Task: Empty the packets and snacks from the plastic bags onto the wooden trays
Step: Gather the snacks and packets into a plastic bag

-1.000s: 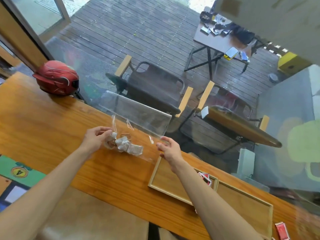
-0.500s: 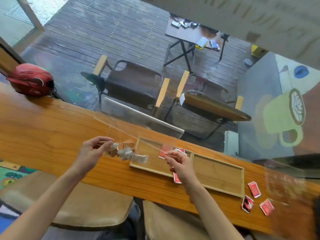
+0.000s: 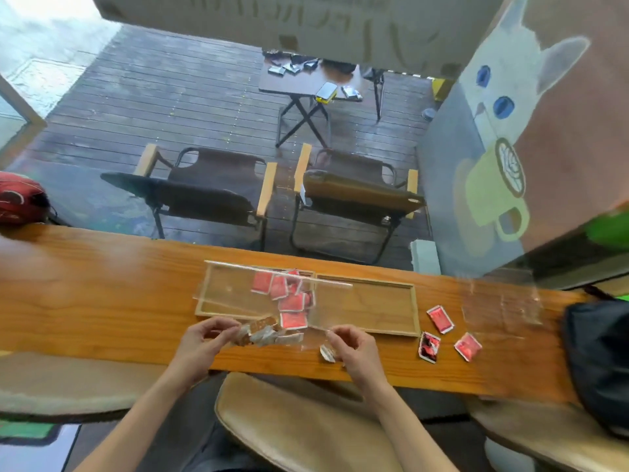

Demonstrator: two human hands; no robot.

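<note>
A clear plastic bag (image 3: pixel 238 294) is stretched over the left wooden tray (image 3: pixel 204 303). My left hand (image 3: pixel 207 338) pinches its near left edge and my right hand (image 3: pixel 350 349) pinches its near right edge. White and brown wrapped snacks (image 3: pixel 263 333) are bunched in the bag's near end, between my hands. Several red packets (image 3: pixel 289 294) lie on the left tray's right part, seen through the bag. The right wooden tray (image 3: pixel 413 311) adjoins it. One small white packet (image 3: pixel 327 353) lies on the counter by my right hand.
Three red packets (image 3: pixel 440 318) lie on the wooden counter (image 3: pixel 85 301) right of the trays. A second clear bag (image 3: pixel 500 301) lies farther right, then a black bag (image 3: pixel 599 362). A red helmet (image 3: pixel 20 201) sits far left. Stools stand below the counter.
My view has swung right and both hands have carried the bag of snacks rightward, from beside the left tray to over it, with the trays now centred before me.
</note>
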